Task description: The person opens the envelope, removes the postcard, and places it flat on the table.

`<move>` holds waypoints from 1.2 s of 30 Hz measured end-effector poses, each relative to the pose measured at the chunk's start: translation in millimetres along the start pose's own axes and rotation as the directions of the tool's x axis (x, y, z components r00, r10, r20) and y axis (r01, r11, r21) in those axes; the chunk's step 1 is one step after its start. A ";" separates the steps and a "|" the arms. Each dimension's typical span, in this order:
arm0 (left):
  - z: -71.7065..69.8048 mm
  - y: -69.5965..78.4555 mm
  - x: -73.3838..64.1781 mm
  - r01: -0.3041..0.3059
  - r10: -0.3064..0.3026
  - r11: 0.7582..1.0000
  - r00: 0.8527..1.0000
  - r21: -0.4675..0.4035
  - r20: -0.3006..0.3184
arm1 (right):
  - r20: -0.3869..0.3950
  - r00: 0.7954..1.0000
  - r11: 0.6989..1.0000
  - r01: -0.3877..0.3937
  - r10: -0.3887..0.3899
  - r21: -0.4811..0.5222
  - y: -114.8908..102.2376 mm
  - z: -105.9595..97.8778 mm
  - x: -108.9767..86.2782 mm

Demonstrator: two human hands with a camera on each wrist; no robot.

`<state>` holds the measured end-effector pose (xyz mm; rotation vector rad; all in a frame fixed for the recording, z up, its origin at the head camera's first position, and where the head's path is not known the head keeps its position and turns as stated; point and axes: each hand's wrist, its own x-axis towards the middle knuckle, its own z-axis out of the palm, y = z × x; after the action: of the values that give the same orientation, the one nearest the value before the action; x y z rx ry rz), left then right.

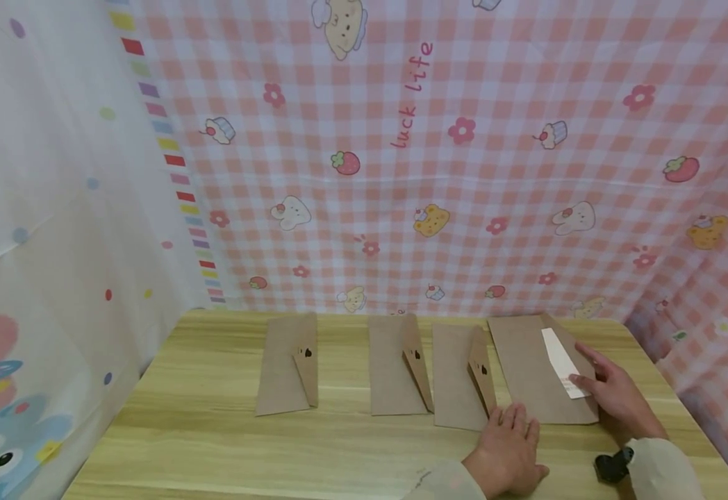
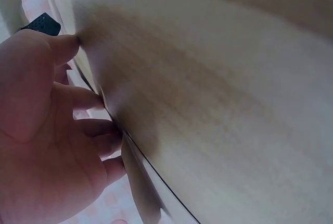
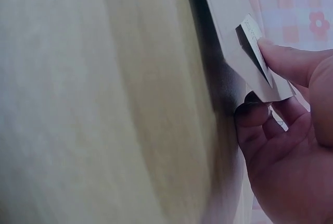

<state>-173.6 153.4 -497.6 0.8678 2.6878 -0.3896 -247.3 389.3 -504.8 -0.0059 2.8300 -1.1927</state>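
Observation:
At the right end of the table lies a brown paper envelope with its flap spread toward the right. A white paper strip with small print lies along that flap. My right hand pinches the flap's edge; in the right wrist view its thumb presses on the white strip while fingers curl beneath the flap. Palm down, my left hand rests on the table with fingers extended. Its fingertips are near the lower corner of a neighbouring envelope; contact cannot be told for certain.
Two more brown envelopes lie farther left, their flaps partly raised and marked with a small black heart. The wooden table meets a pink checked cloth behind. A black device sits at my right wrist.

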 end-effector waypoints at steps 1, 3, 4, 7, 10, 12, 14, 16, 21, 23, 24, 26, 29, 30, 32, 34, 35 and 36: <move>-0.1 0.1 0.3 -0.001 0.001 1.000 1.000 -0.003 0.003 | -0.001 1.000 1.000 0.003 -0.003 -0.009 0.4 -0.7 -0.3; -0.4 0.3 0.7 0.000 0.000 1.000 1.000 -0.003 0.006 | -0.002 1.000 1.000 0.008 -0.008 -0.017 0.8 -1.8 -0.5; -0.3 0.5 1.0 0.001 -0.001 1.000 1.000 -0.005 0.007 | -0.003 1.000 1.000 0.010 -0.011 -0.017 0.9 -2.3 -0.5; 0.5 1.0 2.2 0.003 -0.003 1.000 1.000 -0.002 0.004 | -0.003 1.000 1.000 0.012 -0.012 -0.019 1.1 -2.9 -0.1; 0.8 1.0 2.4 0.001 -0.001 1.000 1.000 -0.004 -0.005 | 0.000 1.000 1.000 0.006 -0.006 -0.013 0.2 -3.8 0.1; 0.5 1.0 2.2 0.000 0.000 1.000 1.000 -0.005 -0.009 | 0.006 1.000 1.000 0.002 -0.002 -0.010 -0.1 -4.5 0.1; 0.2 1.1 1.6 0.001 -0.001 1.000 1.000 -0.006 -0.011 | 0.008 1.000 1.000 0.000 0.000 -0.014 -0.1 -5.6 -0.3; 0.2 1.5 1.5 0.002 -0.002 1.000 1.000 -0.003 -0.013 | 0.017 1.000 1.000 0.000 0.000 -0.007 0.6 -6.5 -0.7; 0.1 1.7 1.7 0.002 -0.002 1.000 1.000 0.004 -0.011 | 0.023 1.000 1.000 0.008 -0.008 0.011 2.3 -8.5 -0.7; -0.2 1.6 1.7 0.002 -0.002 1.000 1.000 0.005 -0.011 | 0.022 1.000 1.000 0.017 -0.018 0.018 2.8 -8.7 -0.6; -0.3 1.5 1.7 0.002 -0.002 1.000 1.000 0.005 -0.010 | 0.023 1.000 1.000 0.021 -0.022 0.023 3.1 -8.7 -0.6; -0.5 1.4 1.9 0.003 -0.003 1.000 1.000 0.001 -0.010 | 0.028 0.999 0.999 0.023 -0.023 0.030 3.9 -8.8 -0.3; -0.5 1.1 2.2 0.004 -0.004 1.000 1.000 -0.003 -0.006 | 0.043 0.999 0.999 0.021 -0.023 0.049 4.5 -9.0 -0.3; -0.4 1.0 2.4 0.004 -0.004 1.000 1.000 -0.005 -0.005 | 0.046 0.999 0.998 0.023 -0.025 0.051 4.8 -9.2 -0.1; -0.1 1.1 2.7 0.004 -0.004 1.000 1.000 -0.004 -0.005 | 0.048 0.998 0.998 0.031 -0.034 0.053 5.3 -9.9 0.0; 0.3 1.1 3.0 0.003 -0.003 1.000 1.000 -0.007 -0.005 | 0.047 0.998 0.998 0.038 -0.040 0.047 5.8 -10.5 0.0; 0.6 1.1 3.2 0.003 -0.003 1.000 1.000 -0.008 -0.006 | 0.047 0.998 0.998 0.041 -0.043 0.047 5.8 -10.7 -0.4; 1.0 1.1 3.3 0.002 -0.002 1.000 1.000 -0.009 -0.007 | 0.045 0.998 0.998 0.047 -0.049 0.041 5.7 -10.9 -0.6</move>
<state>-175.3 155.7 -499.8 0.8656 2.6949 -0.3752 -247.3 401.1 -501.3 -0.0985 2.7810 -1.2421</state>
